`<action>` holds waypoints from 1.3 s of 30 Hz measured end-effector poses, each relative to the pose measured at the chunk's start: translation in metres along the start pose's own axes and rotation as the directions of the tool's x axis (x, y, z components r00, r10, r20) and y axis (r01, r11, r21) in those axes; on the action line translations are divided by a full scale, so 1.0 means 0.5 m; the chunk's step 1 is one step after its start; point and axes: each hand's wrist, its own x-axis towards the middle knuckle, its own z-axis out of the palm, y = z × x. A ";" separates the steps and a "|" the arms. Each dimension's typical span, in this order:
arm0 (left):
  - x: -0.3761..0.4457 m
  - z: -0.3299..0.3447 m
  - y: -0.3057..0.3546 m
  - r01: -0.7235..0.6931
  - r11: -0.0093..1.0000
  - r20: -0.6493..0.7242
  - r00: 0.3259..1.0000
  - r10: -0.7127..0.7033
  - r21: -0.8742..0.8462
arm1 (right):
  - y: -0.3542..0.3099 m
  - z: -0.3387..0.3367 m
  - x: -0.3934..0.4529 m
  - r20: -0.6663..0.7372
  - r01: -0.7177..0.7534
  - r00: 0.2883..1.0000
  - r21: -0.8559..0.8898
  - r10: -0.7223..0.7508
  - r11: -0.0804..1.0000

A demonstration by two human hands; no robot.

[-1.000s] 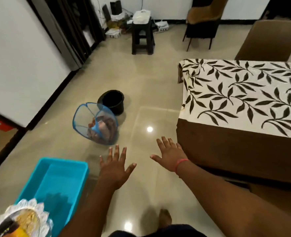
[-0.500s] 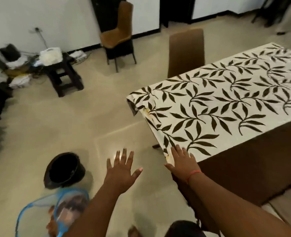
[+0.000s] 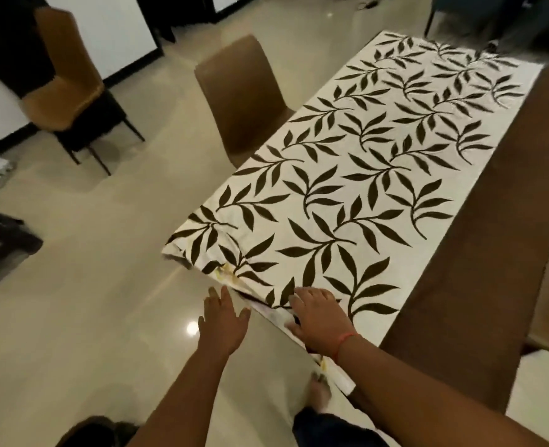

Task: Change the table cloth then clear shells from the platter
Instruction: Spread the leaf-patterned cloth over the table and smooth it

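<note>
The right grip [image 3: 320, 321] is laid flat and open-fingered on the leaf-print cloth [image 3: 357, 195] at the bench edge; the left grip [image 3: 223, 317] is spread wide, empty, just beside. Unpinched, the cloth could be missed or dragged crooked.

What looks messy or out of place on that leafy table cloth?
The leaf-print table cloth has yellowish stains near its near edge, beside the left hand. That corner is rumpled and lifted rather than lying flat. The right hand rests on the cloth's edge.
</note>
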 end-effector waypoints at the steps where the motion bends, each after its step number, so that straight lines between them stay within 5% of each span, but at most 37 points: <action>1: 0.016 -0.004 -0.004 -0.060 0.992 -0.031 0.997 0.064 0.109 | -0.006 -0.005 0.013 -0.011 -0.003 1.000 -0.005 0.003 1.000; 5: 0.095 -0.025 -0.024 -0.349 0.839 -0.006 0.922 0.387 0.417 | -0.028 0.003 0.061 -0.022 -0.075 0.997 -0.001 0.075 0.997; 9: 0.169 -0.054 -0.022 -0.512 0.628 0.158 0.832 0.532 0.586 | -0.055 0.026 0.084 -0.020 -0.171 0.985 -0.024 0.171 0.985; 13: 0.218 -0.086 -0.032 -0.654 0.472 0.254 0.706 0.661 0.591 | -0.095 0.032 0.097 -0.058 -0.369 0.927 0.030 0.371 0.929; 17: 0.255 -0.130 -0.035 -0.764 0.315 0.280 0.535 0.797 0.563 | -0.149 0.028 0.098 -0.149 -0.578 0.787 0.161 0.599 0.800; 26: 0.271 -0.185 -0.059 -0.878 0.458 0.268 0.479 0.836 0.140 | -0.221 0.013 0.096 -0.282 -0.722 0.587 0.242 0.759 0.648; 30: 0.252 -0.183 -0.090 -0.888 0.460 0.367 0.437 0.821 0.027 | -0.273 0.014 0.090 -0.350 -0.645 0.678 0.139 0.646 0.752; 33: 0.230 -0.189 -0.100 -0.878 0.475 0.360 0.426 0.830 -0.055 | -0.328 0.038 0.098 -0.266 -0.586 0.763 0.100 0.589 0.804; 39: 0.192 -0.211 -0.107 -0.909 0.399 0.384 0.328 0.863 -0.120 | -0.334 0.063 0.127 -0.205 -0.711 0.640 0.208 0.740 0.672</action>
